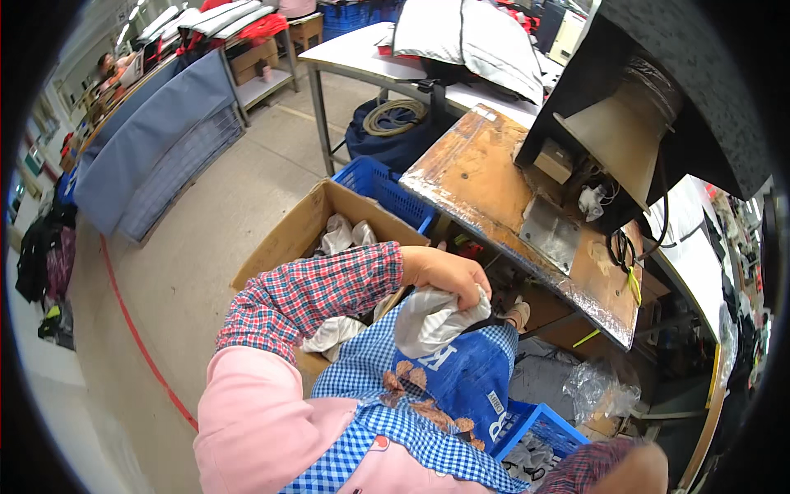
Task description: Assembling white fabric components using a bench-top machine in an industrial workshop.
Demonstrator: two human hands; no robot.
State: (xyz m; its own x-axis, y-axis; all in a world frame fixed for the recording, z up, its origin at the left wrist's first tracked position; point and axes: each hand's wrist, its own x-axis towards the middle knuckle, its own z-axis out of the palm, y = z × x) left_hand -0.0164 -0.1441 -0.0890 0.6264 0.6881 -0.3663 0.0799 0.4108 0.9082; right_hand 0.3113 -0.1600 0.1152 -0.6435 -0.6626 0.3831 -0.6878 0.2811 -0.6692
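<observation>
My left hand (451, 274) is closed on a bunched piece of silvery-white fabric (436, 325), held over my lap in front of the blue apron (473, 375). To its left stands an open cardboard box (284, 235) with crumpled pale fabric pieces (339, 235) inside. My right hand (638, 476) is low at the right edge of the view, beside a blue crate (555, 421) holding grey and white pieces; its fingers are blurred and cut off.
A worn wooden machine table (469, 165) with a dark machine stands ahead on the right. Another blue basket (383, 185) sits behind the box. Clear plastic wrap (605, 387) lies under the table. A white table (362, 49) with padded fabric is farther back; a grey-draped rack (164, 140) stands left.
</observation>
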